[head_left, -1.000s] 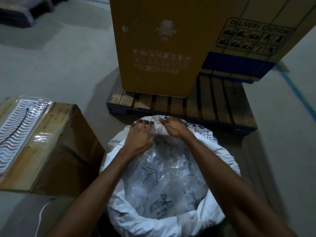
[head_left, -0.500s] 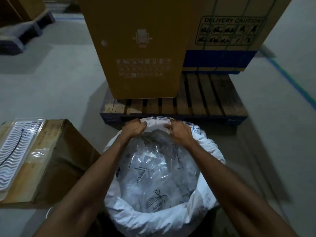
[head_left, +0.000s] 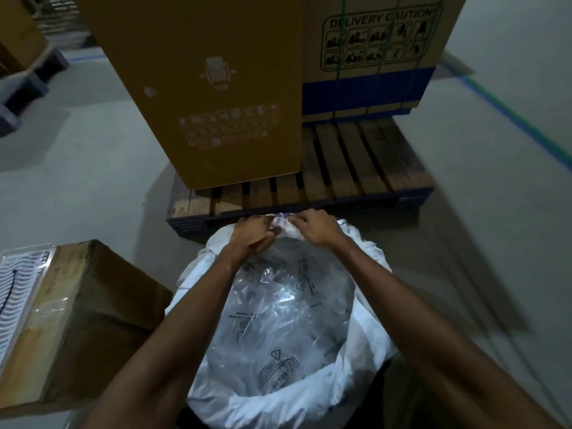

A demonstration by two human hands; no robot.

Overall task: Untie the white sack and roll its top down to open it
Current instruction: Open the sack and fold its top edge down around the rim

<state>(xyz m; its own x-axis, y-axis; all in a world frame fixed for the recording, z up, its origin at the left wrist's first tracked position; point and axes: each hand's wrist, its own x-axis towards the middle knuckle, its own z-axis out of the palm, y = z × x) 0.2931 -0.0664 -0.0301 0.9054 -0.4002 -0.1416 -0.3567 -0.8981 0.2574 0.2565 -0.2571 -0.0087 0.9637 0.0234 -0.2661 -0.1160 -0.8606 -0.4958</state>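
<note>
the sack (head_left: 368, 332) stands on the floor (head_left: 93, 168) close in front of the person, just before a pallet (head_left: 340, 168). its mouth is wide open and round, and the top is turned down into a thick, soft white roll all around. the cloth looks thin, woven and wrinkled, with a little blue print at the far edge. inside lies a clear liner (head_left: 278, 311), shiny and crumpled, with dark printed signs and small text on it.

both hands are at the far rim of the sack, close together. the left hand (head_left: 253, 233) has curled fingers and its grip is closed on a fold of the white rim. the right hand (head_left: 312, 226) also pinches the rim with bent fingers, just beside the left one.

the pallet is of rough wooden slats with a dark blue edge. on it stand two tall boxes (head_left: 216, 88) of smooth brown cardboard; the right one has a blue band, green straps and a "delivery caution" print. at the left of the sack is a carton (head_left: 93, 305), brown and dented, with glossy tape and a wavy plastic tray (head_left: 18, 292) on top. the floor is grey, flat and smooth.
</note>
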